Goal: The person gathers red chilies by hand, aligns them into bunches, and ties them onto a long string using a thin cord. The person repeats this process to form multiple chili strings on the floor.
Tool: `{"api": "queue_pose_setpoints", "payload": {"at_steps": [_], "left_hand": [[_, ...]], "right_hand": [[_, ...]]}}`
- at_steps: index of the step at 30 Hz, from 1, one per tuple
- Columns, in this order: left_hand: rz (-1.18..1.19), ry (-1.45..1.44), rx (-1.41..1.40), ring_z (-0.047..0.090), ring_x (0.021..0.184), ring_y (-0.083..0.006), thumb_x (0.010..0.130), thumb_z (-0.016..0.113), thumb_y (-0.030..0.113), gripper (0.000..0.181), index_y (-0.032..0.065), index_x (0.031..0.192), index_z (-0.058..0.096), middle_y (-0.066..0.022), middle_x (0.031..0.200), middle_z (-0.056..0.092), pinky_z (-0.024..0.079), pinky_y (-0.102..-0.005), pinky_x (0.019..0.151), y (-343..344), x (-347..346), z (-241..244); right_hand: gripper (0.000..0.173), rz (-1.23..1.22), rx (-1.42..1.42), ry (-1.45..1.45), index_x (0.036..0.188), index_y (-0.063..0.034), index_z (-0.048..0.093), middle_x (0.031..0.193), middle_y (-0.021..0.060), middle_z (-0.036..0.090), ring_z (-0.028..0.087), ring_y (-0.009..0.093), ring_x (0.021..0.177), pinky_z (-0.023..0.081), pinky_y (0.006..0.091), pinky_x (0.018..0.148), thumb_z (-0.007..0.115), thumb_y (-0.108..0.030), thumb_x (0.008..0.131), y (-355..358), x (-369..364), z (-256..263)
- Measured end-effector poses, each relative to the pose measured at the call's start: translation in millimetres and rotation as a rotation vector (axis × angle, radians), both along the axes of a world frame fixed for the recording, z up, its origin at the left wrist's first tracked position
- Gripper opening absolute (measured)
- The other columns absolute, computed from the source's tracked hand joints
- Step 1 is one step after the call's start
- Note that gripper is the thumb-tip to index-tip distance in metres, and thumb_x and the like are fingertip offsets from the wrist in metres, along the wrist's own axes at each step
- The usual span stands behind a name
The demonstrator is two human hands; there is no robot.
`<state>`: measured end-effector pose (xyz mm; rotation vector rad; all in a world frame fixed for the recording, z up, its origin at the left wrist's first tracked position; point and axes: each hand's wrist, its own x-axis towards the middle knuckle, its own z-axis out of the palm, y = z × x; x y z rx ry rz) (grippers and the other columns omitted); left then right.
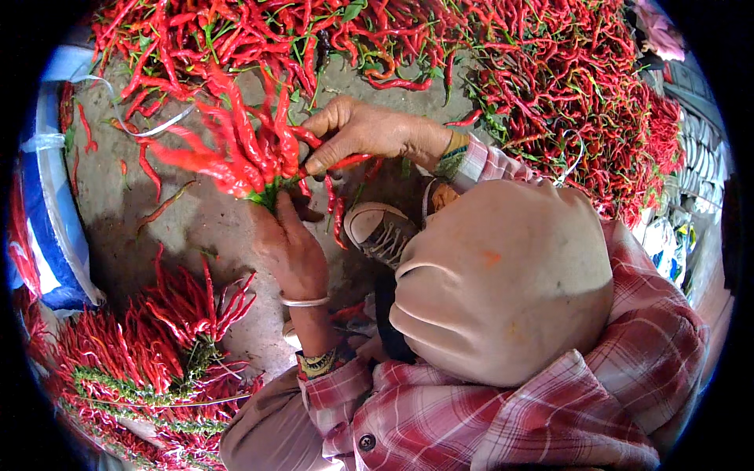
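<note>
My left hand point(294, 253), with a bangle at the wrist, grips a fanned bunch of red chilli peppers point(247, 147) by their green stems. The peppers point up and away, and some are blurred. Close against the bunch, my right hand point(377, 135) pinches a red chilli point(353, 160) between thumb and fingers, near the stem end of the bunch. Its fingertips partly hide where that chilli meets the others. Below the hands, a few loose chillies point(337, 221) lie beside a laced canvas shoe point(383, 232).
Loose chillies point(530, 76) lie heaped along the far side and right. Bundled chillies point(129, 353) are stacked at lower left, stems together. A blue and white sack point(53, 224) stands at left, near a white strip point(159, 126). Beige cloth point(506, 282) bulges before my chest.
</note>
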<state>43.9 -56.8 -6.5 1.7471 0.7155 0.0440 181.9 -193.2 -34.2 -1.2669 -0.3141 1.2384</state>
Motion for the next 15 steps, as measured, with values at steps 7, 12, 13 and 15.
{"api": "queue_pose_setpoints", "payload": {"at_steps": [7,12,13,15], "left_hand": [[0.125,0.023,-0.346,0.038,0.051,-0.0038,0.095,0.052,0.019,0.013,0.0085,0.089,0.055,0.0035,0.066,0.047,0.025,-0.0210,0.043,8,-6,5],[0.510,-0.196,-0.592,0.053,0.063,-0.0129,0.096,0.051,0.022,0.018,0.0049,0.094,0.049,-0.0042,0.079,0.056,0.040,-0.0235,0.049,14,-8,8],[0.536,-0.147,-0.548,0.057,0.066,-0.0140,0.097,0.050,0.022,0.018,0.0048,0.097,0.049,-0.0057,0.083,0.059,0.040,-0.0231,0.049,9,-7,8],[0.584,-0.052,-0.468,0.065,0.073,-0.0162,0.098,0.047,0.023,0.019,0.0048,0.104,0.050,-0.0088,0.092,0.065,0.041,-0.0223,0.049,-11,-1,6]], "right_hand": [[0.023,-0.136,0.001,0.057,0.086,-0.0060,0.071,0.073,-0.0050,0.063,0.052,0.003,0.065,0.042,0.0203,0.059,0.069,-0.029,0.087,7,11,-18],[0.028,-0.345,-0.386,-0.075,0.078,-0.0085,0.072,0.060,-0.0078,0.049,0.036,0.003,0.051,0.031,0.0219,0.046,0.067,-0.034,0.088,-4,16,-16],[0.027,-0.359,-0.307,0.012,0.079,-0.0087,0.072,0.060,-0.0077,0.050,0.037,0.003,0.051,0.031,0.0215,0.045,0.067,-0.033,0.088,-3,11,-14],[0.024,-0.386,-0.152,0.181,0.081,-0.0089,0.072,0.062,-0.0074,0.054,0.039,0.002,0.051,0.031,0.0206,0.045,0.068,-0.031,0.088,0,-11,-3]]}}
